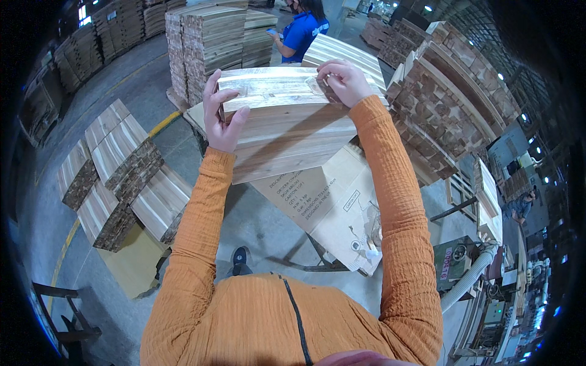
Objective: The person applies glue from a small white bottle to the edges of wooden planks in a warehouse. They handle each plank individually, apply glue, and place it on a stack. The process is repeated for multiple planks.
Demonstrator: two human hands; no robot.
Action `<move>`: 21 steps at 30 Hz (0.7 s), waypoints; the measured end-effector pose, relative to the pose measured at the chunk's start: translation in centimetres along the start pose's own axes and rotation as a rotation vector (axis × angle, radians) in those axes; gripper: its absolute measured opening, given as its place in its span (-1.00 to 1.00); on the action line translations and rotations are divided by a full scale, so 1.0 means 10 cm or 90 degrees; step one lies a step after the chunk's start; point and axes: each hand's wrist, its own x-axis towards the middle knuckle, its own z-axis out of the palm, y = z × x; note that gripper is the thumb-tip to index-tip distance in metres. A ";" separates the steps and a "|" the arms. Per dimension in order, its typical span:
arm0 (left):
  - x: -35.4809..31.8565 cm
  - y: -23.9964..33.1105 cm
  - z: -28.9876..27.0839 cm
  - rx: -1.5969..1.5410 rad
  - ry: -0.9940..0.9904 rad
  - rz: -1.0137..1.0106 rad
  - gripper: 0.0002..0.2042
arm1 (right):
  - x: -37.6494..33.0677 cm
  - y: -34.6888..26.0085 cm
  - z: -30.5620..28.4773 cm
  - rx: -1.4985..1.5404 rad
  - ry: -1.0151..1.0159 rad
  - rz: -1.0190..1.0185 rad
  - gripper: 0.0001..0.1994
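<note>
A stack of pale, streaked wooden boards (287,137) stands in front of me on a cardboard-covered support. At its left end, my left hand (223,117) grips the corner of the top board (268,85), thumb on the near side and fingers over the end. Toward the right of the same board, my right hand (347,82) rests on the upper face with its fingers curled together. Whether anything small lies between those fingertips is hidden. Light glares off the top face, and a dark arm shadow crosses the stack's front.
Printed cardboard (329,207) hangs over the support toward me. Wooden block stacks (125,149) sit low on the left; taller piles (210,49) (439,104) rise behind and right. A person in a blue shirt (303,36) stands beyond. Machinery with a hose (470,277) is at right.
</note>
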 end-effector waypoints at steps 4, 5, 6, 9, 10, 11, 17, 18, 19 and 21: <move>0.00 0.00 -0.01 0.004 -0.003 0.015 -0.73 | -0.16 0.13 -0.26 0.182 0.085 0.116 -0.83; 0.00 -0.01 -0.02 0.006 -0.004 0.021 -0.73 | -0.26 0.17 -0.34 0.195 0.090 0.189 -0.83; -0.01 -0.01 -0.01 0.013 -0.005 0.018 -0.73 | -0.40 0.23 -0.44 0.141 0.086 0.210 -0.83; 0.00 0.01 0.01 0.025 -0.010 0.019 -0.73 | -0.89 0.39 -0.63 0.001 0.115 0.248 -0.82; -0.01 0.00 0.00 0.017 -0.007 0.017 -0.73 | -1.04 0.38 -0.65 -0.034 0.143 0.245 -0.81; -0.02 0.00 0.00 0.009 -0.004 0.015 -0.73 | -1.17 0.36 -0.70 -0.069 0.172 0.242 -0.80; -0.05 -0.02 0.05 0.024 -0.008 0.024 -0.75 | -2.20 0.16 -0.96 -0.084 0.061 0.381 -0.84; -0.06 -0.05 0.04 0.049 -0.002 0.026 -0.76 | -2.44 0.11 -0.98 -0.069 0.050 0.392 -0.86; -0.07 -0.10 0.01 0.077 -0.004 0.029 -0.76 | -2.63 0.02 -0.98 -0.091 0.008 0.437 -0.90; 0.03 -0.18 -0.01 0.068 -0.018 0.084 -0.76 | -2.98 -0.08 -1.05 -0.042 0.029 0.554 -0.90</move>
